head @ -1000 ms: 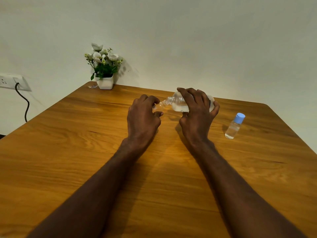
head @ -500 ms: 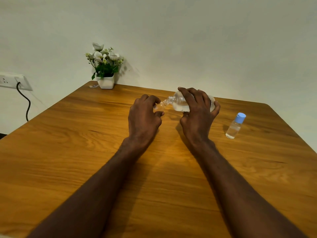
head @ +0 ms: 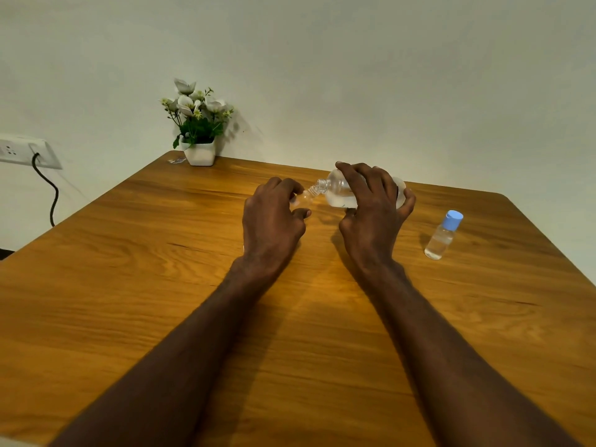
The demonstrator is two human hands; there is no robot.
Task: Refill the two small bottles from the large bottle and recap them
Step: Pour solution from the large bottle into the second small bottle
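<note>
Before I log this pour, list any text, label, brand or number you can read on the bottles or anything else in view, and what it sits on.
No readable text anywhere in this view.
Large clear plastic bottle in the right hand: no label visible.
Small clear bottle in the left hand: mostly hidden, nothing legible.
Small clear bottle with blue cap: no print visible.
White wall socket: no markings legible.
Small scrap beside the white flower pot: too small to read.

Large bottle (head: 338, 195) a touch lower at its neck, view nudged (barely), hands unmoved
</note>
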